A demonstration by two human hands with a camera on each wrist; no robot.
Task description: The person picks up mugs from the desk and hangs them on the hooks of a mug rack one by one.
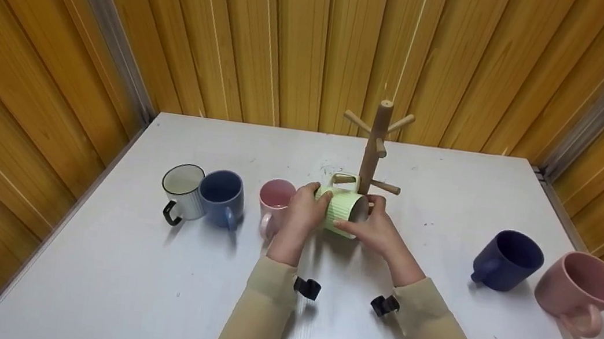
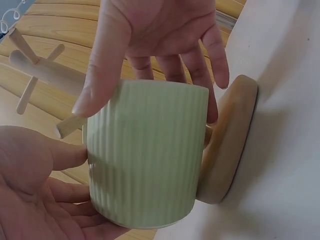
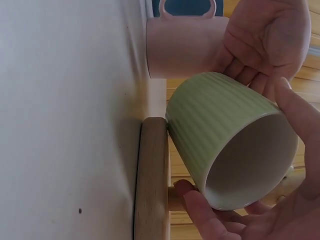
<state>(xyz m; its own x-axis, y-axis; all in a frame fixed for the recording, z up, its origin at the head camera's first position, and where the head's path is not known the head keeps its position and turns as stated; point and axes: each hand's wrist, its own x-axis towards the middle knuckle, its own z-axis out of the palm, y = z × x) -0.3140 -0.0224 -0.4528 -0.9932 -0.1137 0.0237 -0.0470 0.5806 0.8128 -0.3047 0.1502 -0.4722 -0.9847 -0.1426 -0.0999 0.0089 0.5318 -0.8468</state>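
A pale green ribbed mug lies tipped on its side between both hands, its handle up and its mouth toward the right. My left hand holds it at the base end, thumb on the upper side. At the rim, my right hand grips with thumb and fingers on opposite sides, as the right wrist view also shows. Right behind the mug stands a wooden mug rack; its low left peg overlaps the mug's handle in the head view. The rack's base shows beside the mug in the left wrist view.
Left of the hands stand a pink mug, a blue mug and a white mug with a black handle. A dark blue mug and a larger pink mug are at the right edge of the white table.
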